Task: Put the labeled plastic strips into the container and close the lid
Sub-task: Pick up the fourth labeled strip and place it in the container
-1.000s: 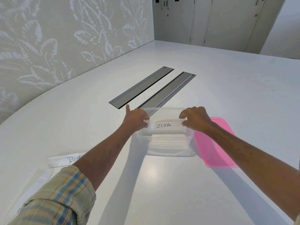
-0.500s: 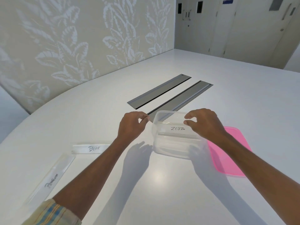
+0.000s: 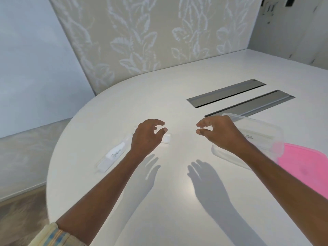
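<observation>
A clear plastic container (image 3: 262, 128) stands open on the white table at the right, with a labeled strip (image 3: 248, 136) lying inside it. Its pink lid (image 3: 305, 167) lies flat beside it, further right. My right hand (image 3: 220, 134) hovers just left of the container, fingers apart and empty. My left hand (image 3: 147, 137) hovers over a second labeled strip (image 3: 166, 138), which it mostly hides, fingers apart. A third labeled strip (image 3: 113, 154) lies to the left of that hand, near the table's rounded edge.
Two grey metal cable slots (image 3: 225, 93) are set into the table (image 3: 159, 201) behind the container. The table's curved edge runs close on the left, with floor below. A leaf-patterned wall panel stands beyond.
Both hands have let go of the ZEBRA strip, which now lies in the container, and have moved left toward the strips on the table. The view has swung left.
</observation>
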Demonstrator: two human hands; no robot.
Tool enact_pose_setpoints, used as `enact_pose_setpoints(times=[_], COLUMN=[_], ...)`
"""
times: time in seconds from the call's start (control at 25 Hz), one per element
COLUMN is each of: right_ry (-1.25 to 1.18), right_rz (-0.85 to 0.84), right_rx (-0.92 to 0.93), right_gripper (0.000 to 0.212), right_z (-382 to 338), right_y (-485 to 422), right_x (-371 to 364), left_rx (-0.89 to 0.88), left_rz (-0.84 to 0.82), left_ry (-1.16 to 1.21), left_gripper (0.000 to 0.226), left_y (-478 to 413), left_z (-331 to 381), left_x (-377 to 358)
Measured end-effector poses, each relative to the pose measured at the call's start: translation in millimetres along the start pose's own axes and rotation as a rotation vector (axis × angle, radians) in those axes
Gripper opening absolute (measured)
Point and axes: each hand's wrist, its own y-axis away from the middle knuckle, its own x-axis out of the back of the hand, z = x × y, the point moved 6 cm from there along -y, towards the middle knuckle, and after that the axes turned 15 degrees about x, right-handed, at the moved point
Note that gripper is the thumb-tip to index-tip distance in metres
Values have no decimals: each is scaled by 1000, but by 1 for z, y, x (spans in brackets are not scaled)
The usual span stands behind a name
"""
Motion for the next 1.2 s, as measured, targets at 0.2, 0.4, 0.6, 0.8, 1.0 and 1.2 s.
enact_pose_setpoints(times=[0.2,0.4,0.6,0.8,1.0,1.2], right_ry=[-37,-83,-91,78,474,569], right_rz=[-116,-212,-305,-432,-579,-635], right_rx=[97,169,230,297,619,656], right_gripper=[21,22,27,40,55,52], right_z=[-60,-113,-149,-169,-173,-156], right_y=[-30,-59,-83,-104,-112,-128], right_x=[-66,-129,-187,-240,-290,-317], left_rx=[169,307,380,464,474,404], left_rz=[94,122,102,32,-24,-51], left_ry=[-136,-219,-247,-285,-352,-438], left_gripper=[28,53,69,74,62,49], left_y=[11,24,28,25,21,16], left_z=[-66,-119,-162,-198,-222,-227], left_x=[70,119,135,128,114,111])
